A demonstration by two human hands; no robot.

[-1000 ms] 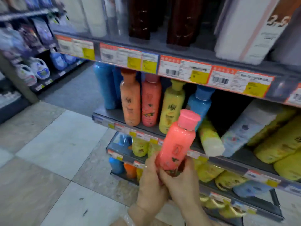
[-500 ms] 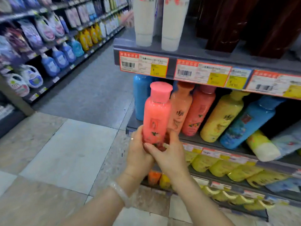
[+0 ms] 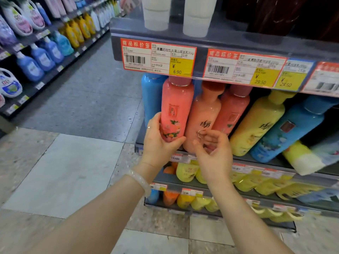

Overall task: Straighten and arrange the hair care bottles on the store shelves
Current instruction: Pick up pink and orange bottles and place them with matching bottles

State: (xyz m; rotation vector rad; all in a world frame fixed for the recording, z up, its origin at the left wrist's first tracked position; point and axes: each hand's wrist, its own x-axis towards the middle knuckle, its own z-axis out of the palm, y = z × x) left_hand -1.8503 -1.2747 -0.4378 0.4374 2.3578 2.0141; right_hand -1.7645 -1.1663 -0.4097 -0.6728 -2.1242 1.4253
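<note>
My left hand grips the lower part of a pink bottle with a flower label, held upright at the left front of the middle shelf, its cap under the price strip. Right of it stand a peach bottle, another pink bottle, a leaning yellow bottle and a leaning blue bottle. A blue bottle stands behind the held one. My right hand hovers just off the peach bottle's base, fingers loosely curled, holding nothing.
A price-tag strip fronts the shelf above, which carries white tubes and dark bottles. Lower shelves hold several yellow, orange and blue bottles. A yellow-and-white tube lies tipped at the right. Across the aisle stands a detergent rack.
The pink bottle has moved up and back onto the shelf beside the peach bottle. My right hand has let go of it; only my left hand holds it now.
</note>
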